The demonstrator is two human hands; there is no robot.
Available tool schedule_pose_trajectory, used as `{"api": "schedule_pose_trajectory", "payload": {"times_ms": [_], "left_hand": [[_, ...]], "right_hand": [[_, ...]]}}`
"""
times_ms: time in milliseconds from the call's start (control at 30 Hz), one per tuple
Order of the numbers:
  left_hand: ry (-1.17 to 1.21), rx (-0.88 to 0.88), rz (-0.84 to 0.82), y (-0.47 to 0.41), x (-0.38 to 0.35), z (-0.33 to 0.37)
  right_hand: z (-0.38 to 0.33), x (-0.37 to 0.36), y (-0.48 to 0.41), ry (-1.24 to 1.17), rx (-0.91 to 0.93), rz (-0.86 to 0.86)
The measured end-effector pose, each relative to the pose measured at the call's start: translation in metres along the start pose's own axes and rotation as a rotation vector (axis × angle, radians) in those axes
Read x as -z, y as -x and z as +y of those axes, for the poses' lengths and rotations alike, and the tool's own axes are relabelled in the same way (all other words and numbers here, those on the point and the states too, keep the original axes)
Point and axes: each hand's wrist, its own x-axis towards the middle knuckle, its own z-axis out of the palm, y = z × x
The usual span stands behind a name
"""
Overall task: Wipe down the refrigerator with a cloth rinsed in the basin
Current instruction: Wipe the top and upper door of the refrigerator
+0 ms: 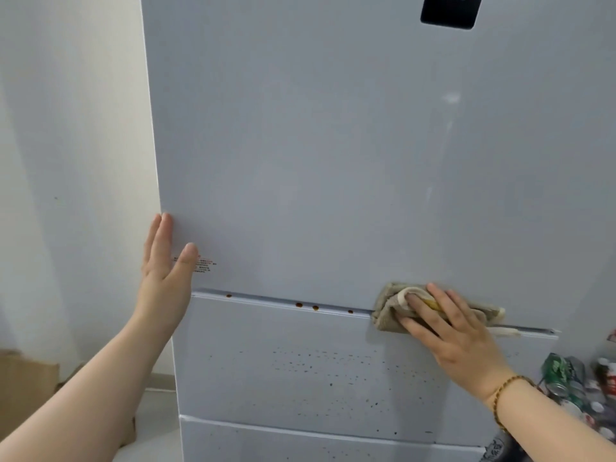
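- The fridge fills the view, pale grey-blue; a dark panel sits at the top of its upper door.
- The right hand lies flat with fingers spread on the cloth, pressing it to the fridge; it is not closed around the cloth; a beaded bracelet circles the wrist.
- The cloth is a crumpled beige rag over the seam between the upper door and the drawer below, toward the right side.
- Brown spots dot the seam to the left of the cloth; fine dark specks scatter over the drawer front.
- The left hand is open and holds nothing; its palm rests at the left edge of the upper door, the thumb over a small label.
- Cans lie on the floor at lower right; a cardboard box sits at lower left by the wall.
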Motion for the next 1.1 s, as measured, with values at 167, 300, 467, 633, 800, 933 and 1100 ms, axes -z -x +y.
{"api": "schedule_pose_trajectory", "payload": {"times_ms": [167, 300, 467, 633, 800, 933, 1100], "left_hand": [[0.046, -0.004, -0.026, -0.002, 0.008, -0.001], [0.080, -0.013, -0.029, -0.003, 0.010, -0.001], [-0.261, -0.322, 0.085, 0.025, -0.010, -0.015], [-0.420, -0.649, -0.162, 0.050, -0.052, -0.023], [-0.576, -0.629, -0.190, 0.057, -0.073, -0.027], [-0.637, -0.609, -0.144, 0.061, -0.079, -0.025], [-0.697, -0.528, -0.151, 0.068, -0.079, -0.013]], "right_hand": [[-0.076, -0.017, -0.075, -0.092, -0.027, 0.077], [-0.131, -0.021, -0.137, -0.156, -0.032, 0.077], [-0.138, -0.020, -0.144, -0.161, -0.022, 0.040], [-0.094, -0.015, -0.094, -0.104, 0.021, 0.053], [-0.026, 0.001, -0.015, 0.045, -0.009, -0.004], [0.021, 0.015, 0.047, 0.099, -0.059, -0.068], [0.045, 0.037, 0.102, -0.029, -0.406, -0.336]]}}
